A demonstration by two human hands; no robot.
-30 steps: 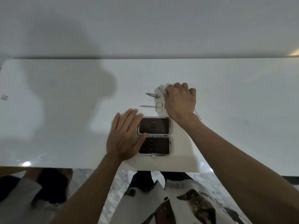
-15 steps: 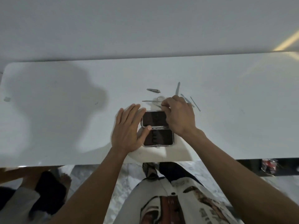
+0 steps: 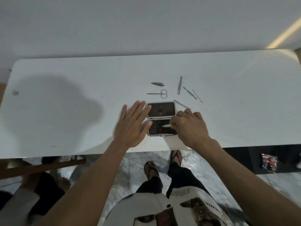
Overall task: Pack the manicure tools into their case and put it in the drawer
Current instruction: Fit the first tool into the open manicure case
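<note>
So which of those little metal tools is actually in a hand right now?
The small tool pinched in the right hand, over the case's near half. The scissors, clippers and thin sticks lie loose on the table.

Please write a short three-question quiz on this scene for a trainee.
1. True or false: the case lies open on the table.
2. What does the right hand hold over the near half of the case? A) scissors B) a small metal tool C) nothing
3. Which loose tool lies nearest the far left corner of the case?

Key
1. True; both dark halves face up, and the left hand rests flat at its left edge.
2. B; the small metal tool is pinched in the fingertips.
3. The scissors, with the clippers beyond them.
</note>
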